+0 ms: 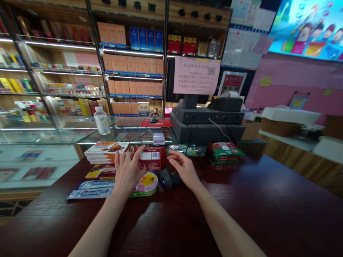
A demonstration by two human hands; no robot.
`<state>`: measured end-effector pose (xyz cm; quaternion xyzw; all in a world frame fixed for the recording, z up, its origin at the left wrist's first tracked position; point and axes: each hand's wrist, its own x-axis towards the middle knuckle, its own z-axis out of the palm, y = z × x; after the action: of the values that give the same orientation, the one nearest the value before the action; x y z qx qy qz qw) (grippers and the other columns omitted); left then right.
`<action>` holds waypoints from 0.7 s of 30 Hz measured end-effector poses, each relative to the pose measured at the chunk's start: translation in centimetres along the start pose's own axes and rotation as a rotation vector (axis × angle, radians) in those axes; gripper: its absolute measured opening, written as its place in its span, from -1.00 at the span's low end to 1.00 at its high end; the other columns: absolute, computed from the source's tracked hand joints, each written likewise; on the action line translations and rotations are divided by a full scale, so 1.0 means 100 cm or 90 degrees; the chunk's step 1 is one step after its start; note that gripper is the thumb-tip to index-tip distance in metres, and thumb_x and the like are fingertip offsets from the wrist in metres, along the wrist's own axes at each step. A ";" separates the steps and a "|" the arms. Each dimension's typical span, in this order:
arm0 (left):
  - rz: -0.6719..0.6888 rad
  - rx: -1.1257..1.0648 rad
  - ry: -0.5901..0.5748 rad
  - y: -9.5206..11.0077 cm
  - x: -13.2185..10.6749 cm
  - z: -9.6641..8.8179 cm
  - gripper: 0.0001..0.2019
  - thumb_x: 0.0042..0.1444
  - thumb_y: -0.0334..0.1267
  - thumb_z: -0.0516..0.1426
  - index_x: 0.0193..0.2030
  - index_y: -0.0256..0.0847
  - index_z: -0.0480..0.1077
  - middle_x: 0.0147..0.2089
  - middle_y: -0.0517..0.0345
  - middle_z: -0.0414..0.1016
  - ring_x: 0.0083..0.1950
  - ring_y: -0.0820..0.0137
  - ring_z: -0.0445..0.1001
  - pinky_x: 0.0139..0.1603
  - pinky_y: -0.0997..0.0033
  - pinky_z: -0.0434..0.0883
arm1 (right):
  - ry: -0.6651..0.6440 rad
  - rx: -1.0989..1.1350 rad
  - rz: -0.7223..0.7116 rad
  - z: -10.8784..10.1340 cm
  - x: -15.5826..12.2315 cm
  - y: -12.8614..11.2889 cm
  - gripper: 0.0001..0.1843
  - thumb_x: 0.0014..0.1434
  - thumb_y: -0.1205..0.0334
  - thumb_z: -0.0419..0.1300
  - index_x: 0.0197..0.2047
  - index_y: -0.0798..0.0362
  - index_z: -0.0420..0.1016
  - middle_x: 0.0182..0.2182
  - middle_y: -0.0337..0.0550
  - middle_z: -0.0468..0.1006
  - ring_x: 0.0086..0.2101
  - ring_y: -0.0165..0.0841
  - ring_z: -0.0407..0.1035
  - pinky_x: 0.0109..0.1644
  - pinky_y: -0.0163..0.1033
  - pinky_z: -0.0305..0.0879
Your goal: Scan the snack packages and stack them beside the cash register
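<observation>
My left hand (128, 170), fingers apart, hovers in front of a red box with a barcode label (150, 158). Whether its fingertips touch that box I cannot tell. Beneath this hand, partly covered, lie a round pack with a yellow duck picture (149, 179) and blue-and-silver packets (92, 191). A stack of white boxes with a brown food picture (107, 150) rises beside it, over a yellow-and-red pack (100, 171). To the right, my right hand (184, 168) has its fingers loosely curved and holds nothing visible, above a black barcode scanner (167, 177).
Red and green packs (224, 153) are stacked at the right of the dark wooden table (241, 210). Behind are a glass counter, a cash register (206, 121) with a pink paper sign (197, 75), a white bottle (102, 121) and stocked shelves (131, 66).
</observation>
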<state>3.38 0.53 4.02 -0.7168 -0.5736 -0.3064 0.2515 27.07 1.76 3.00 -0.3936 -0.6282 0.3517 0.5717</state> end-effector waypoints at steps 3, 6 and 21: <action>-0.026 0.020 0.009 -0.009 0.000 0.000 -0.22 0.07 -0.17 0.26 0.43 -0.06 0.12 -0.06 0.03 0.40 0.10 0.10 0.32 0.44 -0.16 -0.02 | 0.000 -0.047 0.001 -0.012 0.003 0.006 -0.57 0.19 0.09 0.24 0.11 0.01 0.49 -0.14 -0.09 0.66 -0.15 -0.25 0.53 -0.07 -0.16 0.40; -0.047 0.039 0.010 -0.016 -0.002 0.000 -0.24 0.10 -0.21 0.22 0.44 -0.06 0.09 -0.05 0.02 0.39 0.10 0.10 0.31 0.43 -0.15 -0.01 | -0.040 -0.114 0.014 -0.026 0.005 0.012 -0.60 0.19 0.10 0.23 0.07 0.02 0.51 -0.12 -0.07 0.66 -0.13 -0.22 0.53 -0.03 -0.10 0.39; -0.133 0.110 -0.010 -0.033 -0.006 0.006 -0.19 0.07 -0.12 0.25 0.46 -0.09 0.08 -0.06 -0.01 0.35 0.13 0.03 0.26 0.41 -0.15 -0.01 | -0.382 -0.469 0.050 -0.052 -0.008 0.020 0.03 -0.11 0.24 0.46 0.40 -0.14 0.16 0.17 -0.04 0.47 0.16 -0.07 0.34 0.26 0.09 0.12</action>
<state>0.15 1.30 3.24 -0.6314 -0.6712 -0.2745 0.2747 32.41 1.91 1.40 -0.4748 -0.8330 0.2250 0.1734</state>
